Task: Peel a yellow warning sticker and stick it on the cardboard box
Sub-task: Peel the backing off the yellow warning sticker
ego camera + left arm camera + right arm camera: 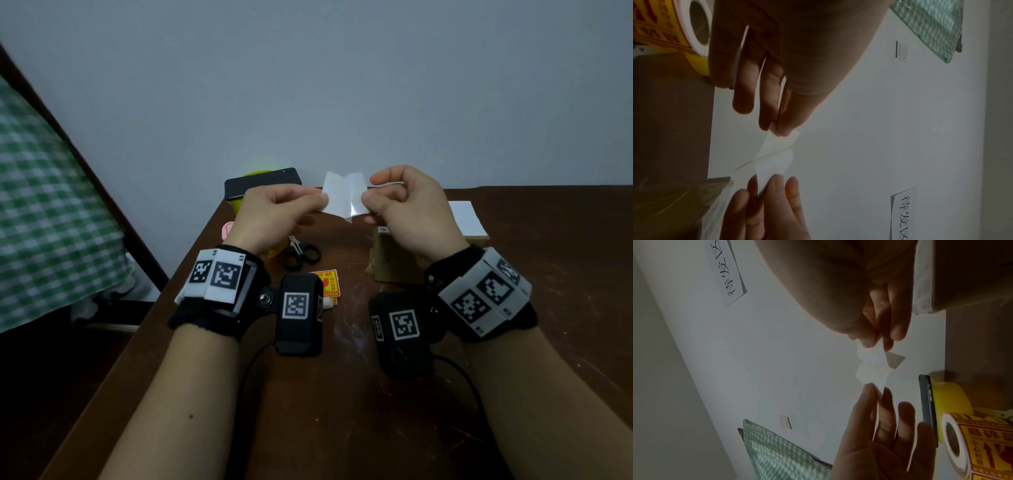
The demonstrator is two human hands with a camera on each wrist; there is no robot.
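Above the table I hold a small sticker sheet (344, 193) between both hands, with only its white side showing. My left hand (320, 200) pinches its left edge and my right hand (368, 195) pinches its right edge. In the left wrist view the sheet (777, 154) parts into two leaves between the left hand (777, 129) and the right hand (768, 183). The right wrist view shows the same sheet (873, 371). The cardboard box (387, 257) stands on the table under my right hand.
Black scissors (301, 255) and loose yellow-red stickers (327, 284) lie on the brown table (342, 394). A roll of warning stickers (982, 443), a yellow tape roll (949, 397) and a dark phone (263, 186) sit at the back left. A white-topped box (467, 219) is at the right.
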